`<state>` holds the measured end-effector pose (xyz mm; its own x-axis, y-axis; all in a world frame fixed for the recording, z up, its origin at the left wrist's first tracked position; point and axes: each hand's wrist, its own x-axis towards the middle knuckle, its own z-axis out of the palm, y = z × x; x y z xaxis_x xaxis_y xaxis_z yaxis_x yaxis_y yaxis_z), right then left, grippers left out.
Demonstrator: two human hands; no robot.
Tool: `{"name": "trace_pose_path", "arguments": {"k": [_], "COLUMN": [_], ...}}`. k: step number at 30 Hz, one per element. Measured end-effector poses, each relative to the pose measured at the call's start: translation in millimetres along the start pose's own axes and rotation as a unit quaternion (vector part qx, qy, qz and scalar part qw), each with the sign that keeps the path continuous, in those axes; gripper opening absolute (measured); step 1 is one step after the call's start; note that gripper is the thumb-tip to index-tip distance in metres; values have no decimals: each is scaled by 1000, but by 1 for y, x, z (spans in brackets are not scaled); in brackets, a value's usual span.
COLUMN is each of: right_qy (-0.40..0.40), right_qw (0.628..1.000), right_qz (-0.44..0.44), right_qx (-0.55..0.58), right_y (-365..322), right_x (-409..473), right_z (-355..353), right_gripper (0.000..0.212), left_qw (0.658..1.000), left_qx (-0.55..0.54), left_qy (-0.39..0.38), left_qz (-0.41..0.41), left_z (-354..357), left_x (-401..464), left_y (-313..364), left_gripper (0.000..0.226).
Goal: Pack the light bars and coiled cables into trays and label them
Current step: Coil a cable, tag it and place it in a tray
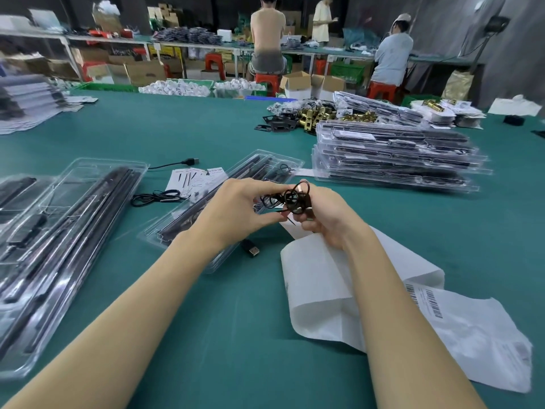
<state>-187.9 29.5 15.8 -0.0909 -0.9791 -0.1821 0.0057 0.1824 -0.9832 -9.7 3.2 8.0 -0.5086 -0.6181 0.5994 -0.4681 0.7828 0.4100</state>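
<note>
Both hands meet above the green table, gripping one black coiled cable (287, 199). My left hand (239, 211) pinches the loops from the left; my right hand (326, 219) holds the other side. The cable's USB plug (251, 249) rests on the table below. Just behind my hands lies an open clear tray (206, 202) with dark light bars in it. Another black cable (154, 197) lies loose beside some small printed cards (194, 178). A white label strip with barcodes (424, 302) curls on the table under my right forearm.
Clear trays with light bars (67, 231) lie at the left. A stack of closed packed trays (395, 157) stands at the right, with brass hardware (318, 115) behind it. Three people work at benches at the back, beside boxes and red stools.
</note>
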Motion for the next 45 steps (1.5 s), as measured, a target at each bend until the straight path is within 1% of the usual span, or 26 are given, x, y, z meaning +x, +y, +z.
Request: {"name": "trace_pose_path", "arguments": {"k": [2,5,7,9,12,15,18,20,23,26,28,32,34,37,39,41,43,45], "right_qy": [13,43,50,52,33,20,10,-4,-33,-36,-26,-27,-33,-15,9,21,20,14], "right_qw": [1000,998,996,994,987,985,980,978,972,969,968,969,969,965,966,965,961,959], "right_qz": [-16,-2,-2,-35,-107,-162,-196,-201,-219,-229,-228,-227,-232,-250,-252,-260,-274,-284], "right_qx": [11,49,80,95,111,59,-37,-62,-79,-85,-100,-88,-80,-75,-53,-31,-19,-10], "right_y": [-1,0,0,1,2,5,6,8,10,13,14,16,19,24,25,25,25,26], "right_x": [1,1,1,2,1,0,0,-1,-2,-1,1,4,4,6,8,9,10,9], "right_z": [0,0,-2,-3,-4,-3,2,4,6,6,3,2,3,4,6,10,15,20], "right_gripper": [14,18,17,15,16,27,32,33,28,27,26,22,21,19,23,26,27,29], "left_qw": [998,989,980,973,956,925,909,903,920,936,949,965,970,969,968,959,948,946], "left_qx": [-44,-120,-162,-184,-222,-282,-305,-315,-267,-212,-186,-148,-136,-110,-36,63,111,114], "left_qy": [1,4,8,11,23,17,12,25,42,48,36,24,-7,-90,-152,-201,-219,-219], "left_qz": [-34,-89,-112,-136,-190,-254,-284,-290,-283,-276,-253,-215,-200,-202,-198,-192,-204,-210], "left_z": [0,-1,2,6,9,4,0,-1,0,0,-2,-6,-12,-29,-42,-51,-54,-54], "left_x": [2,2,1,1,2,3,4,2,2,3,3,3,4,0,-8,-18,-24,-25], "left_y": [-1,-3,0,3,2,-4,-5,-4,-1,-1,-1,1,3,2,-1,-3,-5,-6], "left_gripper": [42,35,33,27,24,22,29,27,25,45,51,48,46,43,42,45,47,40]}}
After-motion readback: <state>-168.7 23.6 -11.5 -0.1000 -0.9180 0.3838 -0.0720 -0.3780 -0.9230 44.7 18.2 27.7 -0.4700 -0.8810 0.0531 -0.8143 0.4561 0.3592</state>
